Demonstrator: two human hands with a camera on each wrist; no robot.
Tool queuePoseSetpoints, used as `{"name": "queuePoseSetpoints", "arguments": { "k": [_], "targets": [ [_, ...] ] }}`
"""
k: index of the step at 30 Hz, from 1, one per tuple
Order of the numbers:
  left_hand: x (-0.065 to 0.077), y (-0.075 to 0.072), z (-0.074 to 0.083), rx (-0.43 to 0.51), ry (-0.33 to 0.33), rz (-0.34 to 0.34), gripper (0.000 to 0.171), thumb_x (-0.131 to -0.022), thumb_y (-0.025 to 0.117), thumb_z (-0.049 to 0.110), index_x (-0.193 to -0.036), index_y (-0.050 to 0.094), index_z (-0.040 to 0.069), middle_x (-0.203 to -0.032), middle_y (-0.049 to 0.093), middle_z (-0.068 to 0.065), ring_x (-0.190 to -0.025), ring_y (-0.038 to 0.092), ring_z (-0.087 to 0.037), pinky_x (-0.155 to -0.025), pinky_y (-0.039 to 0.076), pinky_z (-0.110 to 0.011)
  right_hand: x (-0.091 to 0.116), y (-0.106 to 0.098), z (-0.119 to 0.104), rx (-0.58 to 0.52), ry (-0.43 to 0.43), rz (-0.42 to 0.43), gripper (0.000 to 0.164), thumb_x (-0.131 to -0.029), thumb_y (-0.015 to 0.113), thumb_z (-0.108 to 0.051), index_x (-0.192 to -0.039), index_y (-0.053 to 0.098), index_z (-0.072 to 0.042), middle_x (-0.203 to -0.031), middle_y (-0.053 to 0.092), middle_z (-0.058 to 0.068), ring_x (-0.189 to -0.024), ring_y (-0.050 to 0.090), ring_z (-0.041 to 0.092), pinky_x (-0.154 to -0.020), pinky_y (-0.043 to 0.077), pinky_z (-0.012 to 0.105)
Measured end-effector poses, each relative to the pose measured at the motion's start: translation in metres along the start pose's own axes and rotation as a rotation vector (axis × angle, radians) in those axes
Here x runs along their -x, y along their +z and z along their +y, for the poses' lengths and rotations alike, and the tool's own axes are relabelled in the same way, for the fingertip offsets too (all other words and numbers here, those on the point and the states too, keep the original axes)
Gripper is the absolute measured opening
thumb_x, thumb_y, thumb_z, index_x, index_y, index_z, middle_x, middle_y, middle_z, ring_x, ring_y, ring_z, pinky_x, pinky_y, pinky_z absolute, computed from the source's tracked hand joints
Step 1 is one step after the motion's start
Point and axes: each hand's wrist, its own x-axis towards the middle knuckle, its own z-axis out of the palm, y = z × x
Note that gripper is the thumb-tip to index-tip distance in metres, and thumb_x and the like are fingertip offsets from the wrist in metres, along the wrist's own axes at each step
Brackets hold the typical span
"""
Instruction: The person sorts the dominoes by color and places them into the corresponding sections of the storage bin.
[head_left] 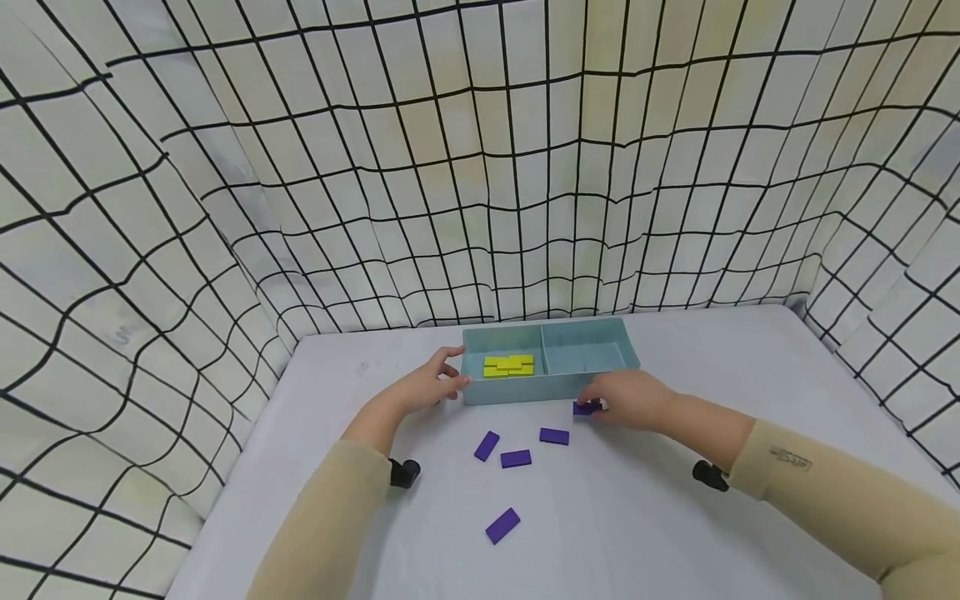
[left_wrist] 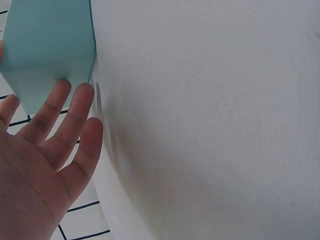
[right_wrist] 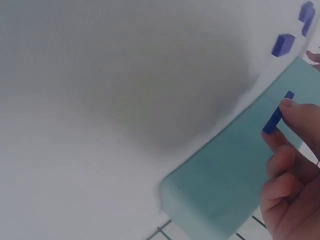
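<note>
A light blue two-compartment box (head_left: 517, 390) stands on the table. Yellow blocks (head_left: 508, 367) lie in its left compartment; the right compartment (head_left: 588, 346) shows only its bare floor. My left hand (head_left: 422, 386) is at the box's left end, thumb by the front corner and a finger by the back one. In the left wrist view its other fingers (left_wrist: 75, 115) extend loosely beside the end wall. My right hand (head_left: 630, 400) pinches a purple block (right_wrist: 273, 120) between thumb and finger, just in front of the box's front wall near the right compartment.
Several purple blocks lie on the white table in front of the box, including one closer (head_left: 502, 526) and one near the right hand (head_left: 554, 436). Black-grid netting (head_left: 525, 167) over pale walls surrounds the table's back and sides.
</note>
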Motion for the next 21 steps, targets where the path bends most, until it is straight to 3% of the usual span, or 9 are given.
{"name": "queuePoseSetpoints", "arguments": {
  "k": [18,21],
  "targets": [
    [0.002,0.003,0.000,-0.004,-0.003,0.011,0.071,-0.097,0.060,0.045,-0.155,0.021,0.036,-0.134,0.053,-0.007,-0.103,0.061,-0.020,-0.095,0.047,-0.043,0.000,-0.045,0.009,-0.119,-0.033,-0.019,0.028,-0.090,0.074,-0.019,-0.118,0.074,-0.020,-0.105,0.070,-0.007,-0.103,0.066,0.020,-0.088,0.053,0.040],
    [0.002,0.003,0.000,-0.011,-0.004,0.011,0.071,-0.097,0.060,0.046,-0.155,0.021,0.036,-0.134,0.053,-0.007,-0.103,0.061,-0.020,-0.095,0.047,-0.043,-0.005,-0.048,0.014,-0.137,-0.027,-0.008,0.028,-0.090,0.073,-0.018,-0.118,0.074,-0.020,-0.105,0.070,-0.008,-0.096,0.065,0.017,-0.084,0.053,0.037]
  ]
}}
